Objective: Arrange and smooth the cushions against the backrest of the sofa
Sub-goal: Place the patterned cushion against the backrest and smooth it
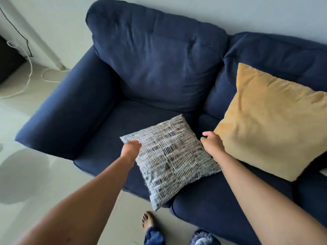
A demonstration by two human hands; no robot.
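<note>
A small cushion with a grey and white woven pattern lies on the front of the dark blue sofa's seat, one corner hanging over the front edge. My left hand grips its left edge and my right hand grips its right edge. A larger mustard yellow cushion leans tilted against the right backrest section. The left backrest cushion has nothing in front of it.
The sofa's left armrest borders a pale tiled floor. White and black cables trail along the floor and wall at the far left. My bare foot stands on the floor below the sofa's front edge.
</note>
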